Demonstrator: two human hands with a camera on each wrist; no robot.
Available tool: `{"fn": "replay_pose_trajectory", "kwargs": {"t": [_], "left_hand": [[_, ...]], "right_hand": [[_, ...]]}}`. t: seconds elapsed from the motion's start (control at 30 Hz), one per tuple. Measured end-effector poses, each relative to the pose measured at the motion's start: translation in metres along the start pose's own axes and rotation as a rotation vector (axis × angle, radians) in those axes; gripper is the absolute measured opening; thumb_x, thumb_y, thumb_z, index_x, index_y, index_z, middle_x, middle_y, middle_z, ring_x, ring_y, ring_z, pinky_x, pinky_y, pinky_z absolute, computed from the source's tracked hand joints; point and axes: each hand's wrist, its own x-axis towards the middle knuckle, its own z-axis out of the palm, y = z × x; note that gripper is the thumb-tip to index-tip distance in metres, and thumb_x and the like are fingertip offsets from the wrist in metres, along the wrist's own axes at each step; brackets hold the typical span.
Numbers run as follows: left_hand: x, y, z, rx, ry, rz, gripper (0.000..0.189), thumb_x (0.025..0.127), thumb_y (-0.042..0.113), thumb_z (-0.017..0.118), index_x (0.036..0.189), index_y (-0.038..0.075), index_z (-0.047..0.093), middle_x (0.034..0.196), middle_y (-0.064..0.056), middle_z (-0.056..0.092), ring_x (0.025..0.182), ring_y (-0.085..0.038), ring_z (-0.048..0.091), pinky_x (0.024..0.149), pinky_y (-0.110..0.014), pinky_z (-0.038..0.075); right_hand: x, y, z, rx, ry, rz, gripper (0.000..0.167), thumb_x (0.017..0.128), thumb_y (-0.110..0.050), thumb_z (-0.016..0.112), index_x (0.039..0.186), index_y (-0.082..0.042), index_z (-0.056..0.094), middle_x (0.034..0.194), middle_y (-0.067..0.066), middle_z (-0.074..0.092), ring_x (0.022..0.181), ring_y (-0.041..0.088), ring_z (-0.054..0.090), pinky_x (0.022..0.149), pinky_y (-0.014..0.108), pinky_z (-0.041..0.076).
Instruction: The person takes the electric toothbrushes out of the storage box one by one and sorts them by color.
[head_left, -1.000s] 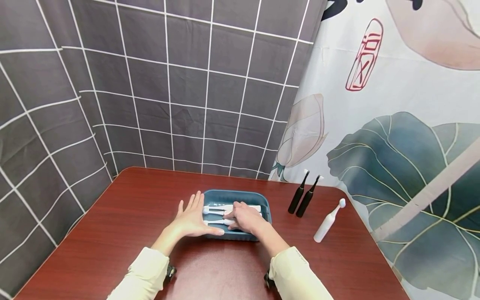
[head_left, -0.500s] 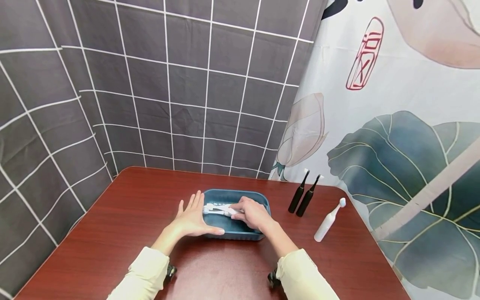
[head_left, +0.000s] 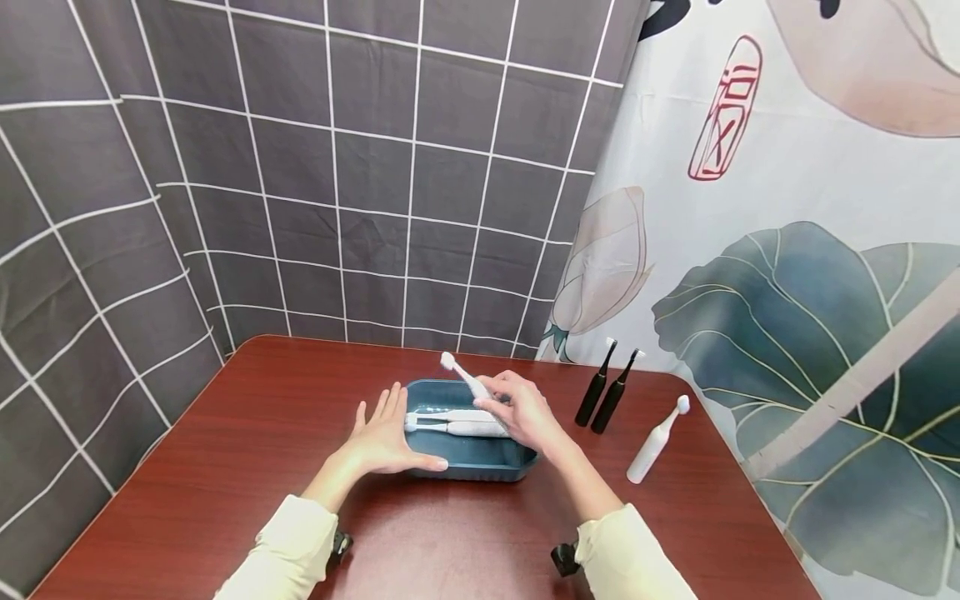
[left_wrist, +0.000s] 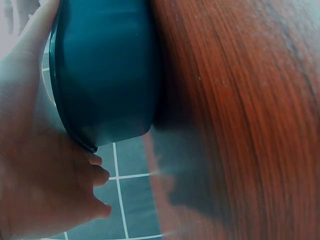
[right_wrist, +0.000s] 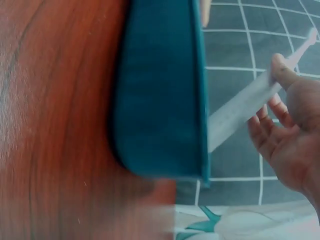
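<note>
My right hand (head_left: pixel 521 410) pinches a white electric toothbrush (head_left: pixel 467 377) by its handle, raised over a blue plastic basket (head_left: pixel 472 473). Its brush head points up and to the left. In the right wrist view the same toothbrush (right_wrist: pixel 245 102) slants past the basket's rim, thumb on one side and fingers on the other. Two more white electric toothbrushes (head_left: pixel 472 428) lie side by side inside the basket, brush heads to the left. My left hand (head_left: pixel 385 437) rests at the basket's left end with fingers spread; the left wrist view shows it along the rim (left_wrist: pixel 65 122).
Right of the basket, two black electric toothbrushes (head_left: pixel 603 400) lie on the reddish-brown table (head_left: pixel 300 400). Another white electric toothbrush (head_left: pixel 651 450) lies nearer the right edge. A grey gridded curtain (head_left: pixel 375 183) hangs behind, with a printed cloth (head_left: pixel 720 250) at the right.
My right hand has risen out of the basket and moved right, lifting one white electric toothbrush away from the two others. My left hand keeps its place at the basket's left end.
</note>
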Motion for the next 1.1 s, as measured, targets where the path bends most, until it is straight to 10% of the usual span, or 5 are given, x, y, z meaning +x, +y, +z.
{"fn": "replay_pose_trajectory", "kwargs": {"t": [0.27,0.67,1.1], "left_hand": [[0.0,-0.002,0.001,0.01,0.004,-0.004,0.15,0.055,0.09,0.069,0.159,-0.003,0.012,0.166,-0.02,0.008,0.152,-0.039,0.008,0.116,-0.064,-0.001],[-0.001,-0.001,0.0,0.014,0.007,-0.001,0.15,0.056,0.09,0.069,0.159,-0.003,0.012,0.166,-0.02,0.007,0.152,-0.039,0.007,0.116,-0.064,-0.002],[0.0,-0.001,0.001,0.021,0.009,-0.003,0.151,0.055,0.091,0.068,0.159,-0.003,0.012,0.166,-0.021,0.008,0.152,-0.039,0.008,0.116,-0.064,-0.001]], "right_hand": [[-0.017,0.001,-0.031,0.159,0.212,-0.045,0.035,0.085,-0.004,0.078,0.12,-0.004,0.073,0.099,0.009,0.067,0.088,0.023,0.064,0.081,0.04,0.059],[-0.077,-0.03,-0.101,0.053,0.463,-0.083,0.035,0.076,0.02,0.075,0.11,0.011,0.07,0.089,0.015,0.065,0.08,0.007,0.06,0.068,0.01,0.047],[-0.159,0.026,-0.159,-0.033,0.537,0.128,0.044,0.08,0.019,0.074,0.121,0.007,0.067,0.108,-0.02,0.064,0.084,-0.003,0.061,0.072,0.009,0.05]]}}
